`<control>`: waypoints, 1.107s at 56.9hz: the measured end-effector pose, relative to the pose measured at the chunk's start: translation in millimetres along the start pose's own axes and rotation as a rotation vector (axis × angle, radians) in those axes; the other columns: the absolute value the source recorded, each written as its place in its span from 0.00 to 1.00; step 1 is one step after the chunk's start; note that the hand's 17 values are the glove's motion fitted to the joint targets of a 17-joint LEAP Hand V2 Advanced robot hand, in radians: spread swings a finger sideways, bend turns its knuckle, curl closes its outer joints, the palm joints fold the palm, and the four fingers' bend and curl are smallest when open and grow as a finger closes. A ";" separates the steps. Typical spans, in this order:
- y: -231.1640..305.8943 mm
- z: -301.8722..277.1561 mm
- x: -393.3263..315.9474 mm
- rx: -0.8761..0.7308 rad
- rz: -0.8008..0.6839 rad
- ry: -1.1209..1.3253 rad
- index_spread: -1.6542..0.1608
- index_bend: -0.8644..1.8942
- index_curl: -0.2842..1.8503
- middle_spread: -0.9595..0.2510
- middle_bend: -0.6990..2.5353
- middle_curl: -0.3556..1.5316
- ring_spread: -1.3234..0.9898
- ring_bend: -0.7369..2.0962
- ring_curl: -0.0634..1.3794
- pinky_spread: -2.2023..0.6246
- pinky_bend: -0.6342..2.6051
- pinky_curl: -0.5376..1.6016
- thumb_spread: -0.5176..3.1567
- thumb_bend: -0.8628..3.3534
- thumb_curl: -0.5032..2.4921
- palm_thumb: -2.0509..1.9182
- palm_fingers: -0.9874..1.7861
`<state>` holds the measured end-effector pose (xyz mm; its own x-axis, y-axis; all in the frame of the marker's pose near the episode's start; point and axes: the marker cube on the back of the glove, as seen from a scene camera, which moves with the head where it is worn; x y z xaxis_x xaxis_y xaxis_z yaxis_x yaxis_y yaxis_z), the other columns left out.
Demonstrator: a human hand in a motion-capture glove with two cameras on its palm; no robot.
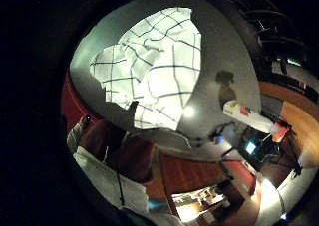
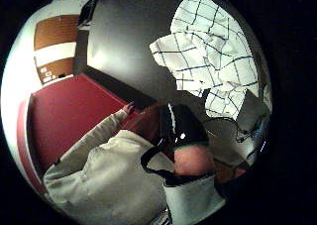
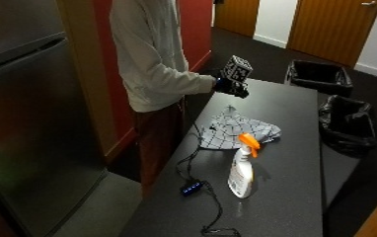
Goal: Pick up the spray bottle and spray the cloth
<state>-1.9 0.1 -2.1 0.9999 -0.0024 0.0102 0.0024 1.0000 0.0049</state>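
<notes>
hands first: my gloved right hand (image 3: 231, 87) hangs in the air above the far end of the bench (image 3: 293, 197), over and a little beyond the cloth (image 3: 238, 131), and it holds nothing. whether its fingers are spread or curled i cannot tell, since they don't show clearly from outside and the palm views show none of them. my other hand is out of sight.

i judge the pick-up hasn't begun. the spray bottle (image 3: 242, 170) stands upright on the bench, well apart from my hand, on the near side of the cloth and just beside its edge. the next move calls for bringing my hand back across the cloth and down to the bottle's neck under the orange trigger head, then turning the nozzle toward the fabric.

the cloth is white with a thin dark check, crumpled into soft folds and ridges, not laid flat; the palm views show it (image 1: 152, 66) (image 2: 213, 56) on the dark, smooth bench top. the bottle looks like pale plastic with a printed label, narrow at the neck. a black cable (image 3: 198, 185) trails along the bench beside it.
</notes>
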 end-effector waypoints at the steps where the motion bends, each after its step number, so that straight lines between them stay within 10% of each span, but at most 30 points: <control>1: 0.1 -0.6 -0.1 0.002 0.000 -0.002 0.80 0.43 0.17 0.76 0.29 0.22 0.56 0.31 0.05 0.81 0.28 0.28 0.25 0.27 0.20 0.64 0.43; 19: 11.0 -7.0 13.9 0.078 0.043 -0.041 0.69 0.42 0.25 0.73 0.29 0.29 0.56 0.32 0.10 0.84 0.28 0.34 0.40 0.25 0.25 0.67 0.42; 63: 66.2 15.0 67.9 0.658 0.446 -0.299 0.69 0.37 0.28 0.76 0.28 0.34 0.56 0.33 0.17 0.85 0.28 0.40 0.43 0.20 0.30 0.69 0.39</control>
<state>66.0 66.0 14.0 0.8610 0.2976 0.4125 -0.4904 0.7011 0.5176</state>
